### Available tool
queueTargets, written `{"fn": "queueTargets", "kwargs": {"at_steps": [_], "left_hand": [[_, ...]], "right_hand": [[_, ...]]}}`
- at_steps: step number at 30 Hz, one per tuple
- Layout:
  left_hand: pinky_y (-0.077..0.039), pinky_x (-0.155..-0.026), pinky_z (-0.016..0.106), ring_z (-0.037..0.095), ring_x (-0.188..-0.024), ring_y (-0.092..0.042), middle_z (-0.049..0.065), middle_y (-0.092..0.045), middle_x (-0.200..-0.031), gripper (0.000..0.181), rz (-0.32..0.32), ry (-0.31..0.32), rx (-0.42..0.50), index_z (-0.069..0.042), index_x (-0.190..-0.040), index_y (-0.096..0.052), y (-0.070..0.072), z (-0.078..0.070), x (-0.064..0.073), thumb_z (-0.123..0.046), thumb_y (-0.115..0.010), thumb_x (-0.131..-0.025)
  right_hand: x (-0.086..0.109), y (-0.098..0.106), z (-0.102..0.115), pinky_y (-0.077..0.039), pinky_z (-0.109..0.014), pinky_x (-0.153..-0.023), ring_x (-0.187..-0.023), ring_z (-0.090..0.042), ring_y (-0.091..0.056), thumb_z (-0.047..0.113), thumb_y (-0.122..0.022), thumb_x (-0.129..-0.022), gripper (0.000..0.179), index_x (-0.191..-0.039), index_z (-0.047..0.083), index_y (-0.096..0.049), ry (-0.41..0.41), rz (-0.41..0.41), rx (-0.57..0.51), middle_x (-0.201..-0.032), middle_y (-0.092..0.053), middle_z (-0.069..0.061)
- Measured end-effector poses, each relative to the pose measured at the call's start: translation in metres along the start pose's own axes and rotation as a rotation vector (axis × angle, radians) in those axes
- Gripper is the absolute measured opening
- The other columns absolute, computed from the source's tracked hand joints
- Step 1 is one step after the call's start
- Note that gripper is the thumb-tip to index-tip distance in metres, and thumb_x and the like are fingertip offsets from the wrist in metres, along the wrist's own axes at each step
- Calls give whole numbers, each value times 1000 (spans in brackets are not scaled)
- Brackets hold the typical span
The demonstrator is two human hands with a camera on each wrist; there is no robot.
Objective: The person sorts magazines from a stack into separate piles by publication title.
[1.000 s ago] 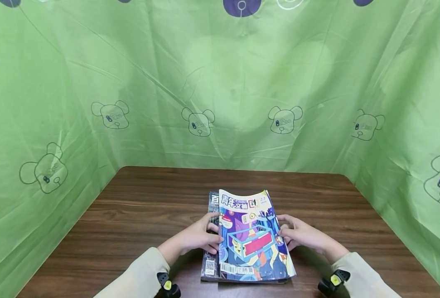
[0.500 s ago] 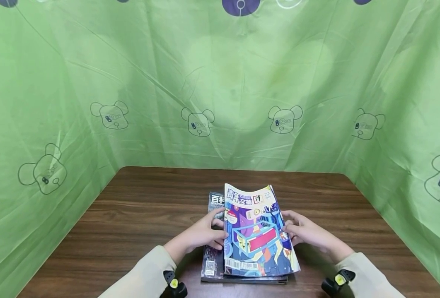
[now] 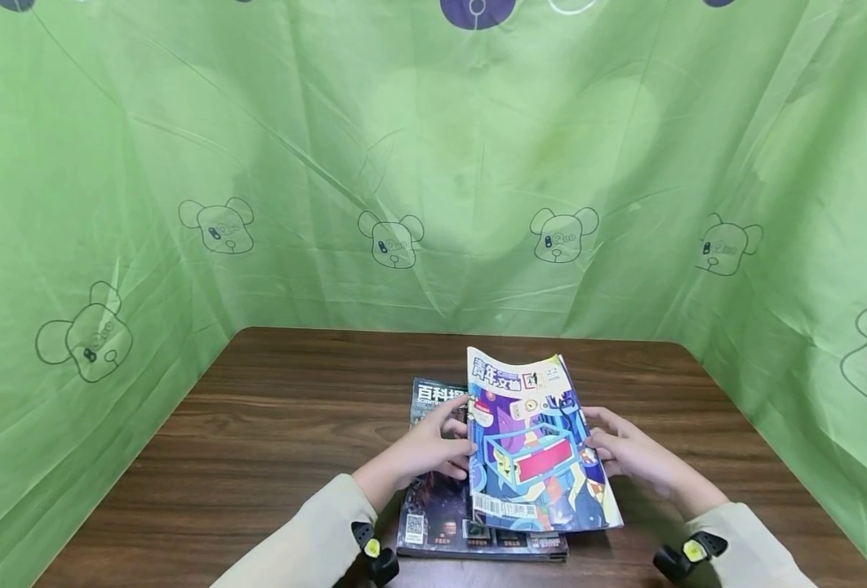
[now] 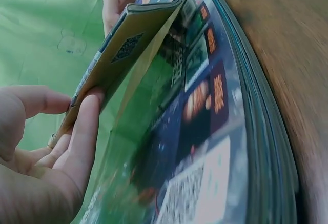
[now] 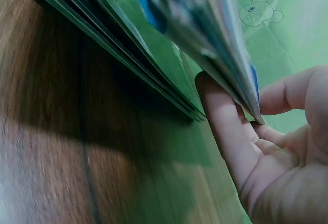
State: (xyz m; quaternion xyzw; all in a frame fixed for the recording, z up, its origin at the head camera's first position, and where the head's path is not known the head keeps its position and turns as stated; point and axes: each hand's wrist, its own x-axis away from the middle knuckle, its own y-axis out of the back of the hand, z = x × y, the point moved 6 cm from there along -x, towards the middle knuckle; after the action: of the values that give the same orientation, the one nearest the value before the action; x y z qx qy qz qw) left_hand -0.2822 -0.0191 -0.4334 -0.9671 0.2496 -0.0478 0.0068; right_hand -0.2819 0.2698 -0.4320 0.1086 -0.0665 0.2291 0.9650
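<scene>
A colourful magazine (image 3: 536, 449) with a white title band is lifted at a slant over a stack of dark magazines (image 3: 433, 514). My left hand (image 3: 428, 445) pinches its left edge, thumb on the cover and fingers beneath. On the opposite edge, my right hand (image 3: 633, 451) grips it the same way. The left wrist view shows the magazine's yellowish underside (image 4: 136, 39) raised from the dark cover (image 4: 205, 111) below. Page edges (image 5: 220, 55) of the held magazine appear between thumb and fingers in the right wrist view, apart from the stack (image 5: 123, 55).
The stack lies on a brown wood-grain table (image 3: 309, 392), near its front. Green fabric (image 3: 470, 163) printed with bear faces hangs around the back and both sides. Each sleeve cuff carries a black wrist device (image 3: 376, 555).
Both hands have lifted the colourful magazine and carried it right and slightly away from me. More of the dark magazine's cover underneath now shows; the stack has stayed put.
</scene>
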Motion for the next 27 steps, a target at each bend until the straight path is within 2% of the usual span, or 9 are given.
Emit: {"fn": "queueTargets", "kwargs": {"at_steps": [5,12,16,22,27], "left_hand": [[-62,-66,40,24,-72,-69,12,-63,-112,82,-8,-4,26,-17,-159,-26,-10,-3,-7,-1,-66,-89],[-62,-67,40,23,-71,-68,12,-64,-112,82,-7,-2,80,-20,-159,-28,-24,-4,-16,-1,-67,-89],[-62,-67,40,22,-71,-68,12,-64,-112,81,-12,-2,105,-19,-158,-29,-31,-8,-21,0,-67,-89],[-62,-67,38,21,-71,-68,11,-63,-114,79,-19,12,123,-19,-158,-30,-41,-6,-30,-1,-66,-90],[-62,-68,38,19,-71,-67,10,-62,-116,79,-9,25,120,-19,-158,-29,-52,-3,-38,-2,-67,-91]], "right_hand": [[6,9,0,-60,-47,-76,-86,-24,-68,9,-43,-104,59,-152,-7,-13,13,-15,-14,-107,-63,-14],[15,22,-1,-61,-46,-75,-78,-12,-60,10,-45,-103,63,-152,-8,-11,5,-39,-21,-77,-47,2],[18,31,0,-61,-44,-75,-75,-9,-58,10,-46,-103,65,-152,-9,-10,-1,-49,-24,-71,-39,5],[24,42,-1,-61,-44,-73,-81,-13,-63,11,-46,-104,66,-153,-9,-6,2,-65,-26,-77,-50,3],[31,53,-2,-61,-46,-74,-87,-20,-69,12,-44,-106,65,-151,-9,-3,16,-36,-37,-90,-63,-1]]}}
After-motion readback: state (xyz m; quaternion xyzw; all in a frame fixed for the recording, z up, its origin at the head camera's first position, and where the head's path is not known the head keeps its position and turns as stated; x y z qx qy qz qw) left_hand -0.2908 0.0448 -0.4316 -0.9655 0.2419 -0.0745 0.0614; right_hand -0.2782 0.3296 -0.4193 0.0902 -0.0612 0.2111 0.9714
